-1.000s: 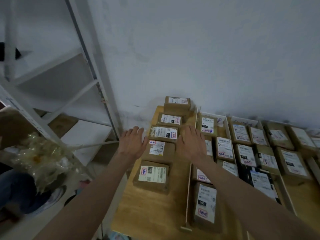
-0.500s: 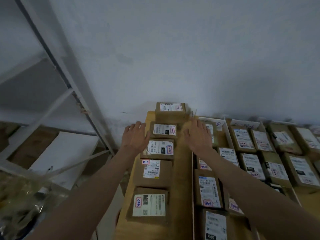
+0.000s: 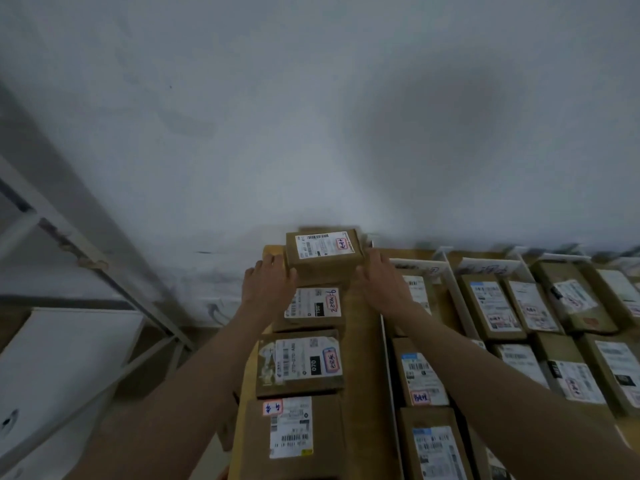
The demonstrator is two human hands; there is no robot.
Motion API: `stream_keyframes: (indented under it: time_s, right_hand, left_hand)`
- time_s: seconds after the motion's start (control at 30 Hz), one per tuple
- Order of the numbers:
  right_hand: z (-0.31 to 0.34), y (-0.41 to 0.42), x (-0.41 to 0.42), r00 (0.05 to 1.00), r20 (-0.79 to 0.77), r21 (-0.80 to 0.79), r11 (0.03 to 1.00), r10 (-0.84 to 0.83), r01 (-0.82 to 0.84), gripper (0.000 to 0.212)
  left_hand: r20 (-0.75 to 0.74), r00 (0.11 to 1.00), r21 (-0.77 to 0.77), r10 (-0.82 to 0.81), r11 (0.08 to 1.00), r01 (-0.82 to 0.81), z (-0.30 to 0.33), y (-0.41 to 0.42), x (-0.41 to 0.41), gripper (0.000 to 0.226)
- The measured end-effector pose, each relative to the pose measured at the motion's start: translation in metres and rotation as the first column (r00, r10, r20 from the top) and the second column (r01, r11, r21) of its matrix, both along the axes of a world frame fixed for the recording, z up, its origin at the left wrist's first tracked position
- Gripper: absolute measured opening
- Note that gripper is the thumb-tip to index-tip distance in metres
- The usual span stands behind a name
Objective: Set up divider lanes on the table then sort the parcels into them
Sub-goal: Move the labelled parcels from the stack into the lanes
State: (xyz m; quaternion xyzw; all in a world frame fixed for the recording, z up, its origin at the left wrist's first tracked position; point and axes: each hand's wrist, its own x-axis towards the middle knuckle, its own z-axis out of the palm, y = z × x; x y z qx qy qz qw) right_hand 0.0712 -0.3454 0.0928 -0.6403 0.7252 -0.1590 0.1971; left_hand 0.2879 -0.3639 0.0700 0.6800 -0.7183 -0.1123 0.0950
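A small brown parcel (image 3: pixel 323 252) with a white label sits at the far end of the leftmost lane, against the wall. My left hand (image 3: pixel 266 289) presses its left side and my right hand (image 3: pixel 384 285) presses its right side. Behind them, toward me, three more labelled parcels (image 3: pixel 306 362) lie in a row on the wooden table (image 3: pixel 363 341). A thin white divider strip (image 3: pixel 386 358) runs along the right of this lane. Beyond it several lanes hold more parcels (image 3: pixel 495 306).
The white wall (image 3: pixel 311 133) rises directly behind the table. A grey metal shelf frame (image 3: pixel 86 244) and a white board (image 3: pixel 59 358) stand to the left, below the table's left edge.
Both hands have moved forward along the leftmost lane, from beside the middle parcels to the farthest parcel, and now clasp it. The camera has moved closer to the wall.
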Motion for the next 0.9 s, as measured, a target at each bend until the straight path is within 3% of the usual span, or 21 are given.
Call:
stream_keyframes:
  time_s: [0.13,0.23,0.37,0.47,0.57,0.63,0.7,0.8,0.9]
  right_hand:
    - [-0.015,-0.03,0.003,0.996,0.089,0.068,0.997,-0.03,0.024,0.039]
    - [-0.025,-0.044,0.005,0.976,0.206,0.098,0.994,-0.072,0.052,0.04]
    - [-0.035,-0.045,0.009,0.947,0.305,0.049,0.995,-0.098,0.087,0.046]
    - [-0.032,-0.037,0.013,0.911,0.383,-0.064,0.98,-0.149,0.187,0.049]
    - [-0.027,-0.023,0.017,0.804,0.573,-0.028,0.977,-0.157,0.21,0.041]
    - [-0.025,-0.01,0.017,0.728,0.661,0.046,0.978,-0.183,0.204,0.033]
    - [-0.018,0.001,0.014,0.713,0.662,0.08,0.967,-0.233,0.242,0.032]
    - [-0.007,0.005,0.003,0.775,0.574,0.073,0.959,-0.265,0.273,0.05]
    - [0.006,0.014,-0.003,0.708,0.657,0.243,0.962,-0.258,0.125,0.064]
  left_hand:
    - [-0.055,0.997,0.106,0.057,0.993,-0.05,-0.021,-0.024,-0.009,0.048]
    - [-0.203,0.965,0.189,0.166,0.974,-0.127,-0.036,-0.034,-0.019,0.049]
    - [-0.548,0.773,0.259,0.321,0.943,-0.207,-0.04,-0.04,-0.035,0.057]
    - [-0.694,0.622,0.236,0.362,0.931,-0.279,-0.026,-0.043,-0.038,0.059]
    - [-0.787,0.509,0.195,0.348,0.923,-0.331,-0.008,-0.046,-0.032,0.052]
    - [-0.804,0.498,0.163,0.325,0.926,-0.341,0.002,-0.047,-0.025,0.046]
    - [-0.813,0.499,0.156,0.3,0.938,-0.309,0.009,-0.046,-0.017,0.041]
    - [-0.851,0.472,0.161,0.232,0.969,-0.185,0.015,-0.043,-0.006,0.034]
    - [-0.857,0.48,0.173,0.185,0.982,-0.071,0.023,-0.035,-0.005,0.036]
